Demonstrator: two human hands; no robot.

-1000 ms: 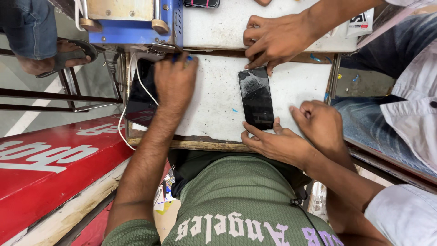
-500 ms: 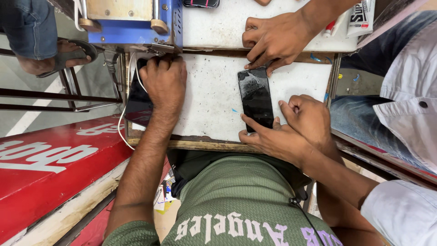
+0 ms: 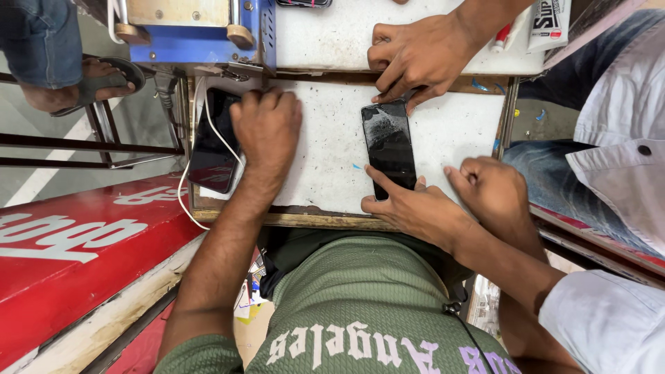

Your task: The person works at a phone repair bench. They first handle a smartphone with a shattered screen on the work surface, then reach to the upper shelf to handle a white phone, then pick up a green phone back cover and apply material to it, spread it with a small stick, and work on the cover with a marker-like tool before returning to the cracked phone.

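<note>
Blue machine (image 3: 201, 31) at bench's far-left edge. Red signboard (image 3: 83, 242) lower left. Sandalled foot (image 3: 90, 79) on metal rail. Tube (image 3: 547, 24), possibly glue, top right. White cable (image 3: 187, 183) dangling.

Even, soft daylight falls on my white work board (image 3: 325, 149), bright but not harsh, with only faint shadows under my hands. The cracked phone (image 3: 388, 147) shows dull glare. Focus is sharp at centre; edges bow from wide-angle distortion.
</note>
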